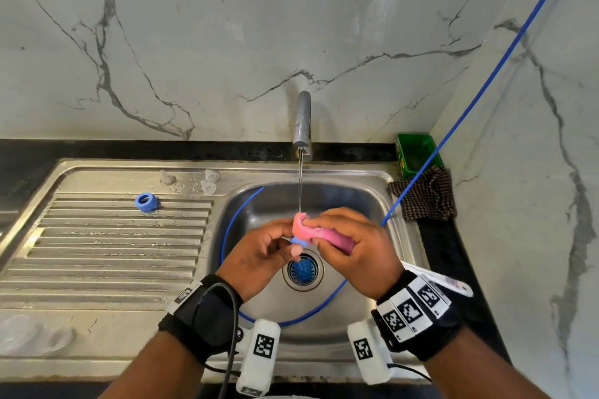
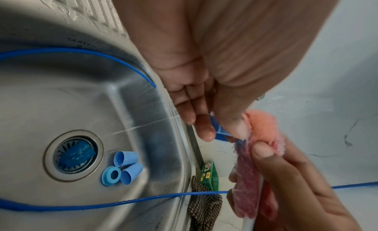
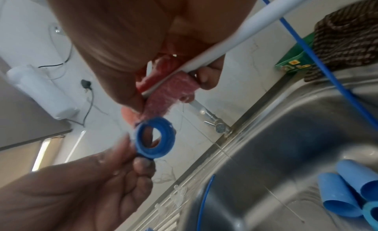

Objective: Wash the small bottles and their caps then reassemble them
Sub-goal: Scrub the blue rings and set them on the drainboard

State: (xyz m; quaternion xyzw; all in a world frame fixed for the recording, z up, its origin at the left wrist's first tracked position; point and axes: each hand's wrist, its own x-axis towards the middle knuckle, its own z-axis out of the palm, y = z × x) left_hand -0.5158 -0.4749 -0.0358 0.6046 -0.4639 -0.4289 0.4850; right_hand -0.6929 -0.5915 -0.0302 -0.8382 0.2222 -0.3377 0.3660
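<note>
Blue threaded ring cap [image 3: 154, 138] pinched in left hand [image 1: 259, 256] fingers, opening facing down; right hand [image 1: 353, 249] gripping pink sponge brush [image 1: 319, 233].

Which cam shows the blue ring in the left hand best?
Right wrist: the blue ring faces the lens, hole and inner ridges clear. Head shows a sliver under the pink cloth; left wrist only an edge between fingers.

Both our forearms reach forward, hands meeting at centre. Our left hand [image 1: 264, 251] pinches the ring [image 3: 154, 138] between thumb and fingertips; our right hand [image 1: 351, 244] is curled around the cloth [image 1: 319, 233], pressed against it.
</note>
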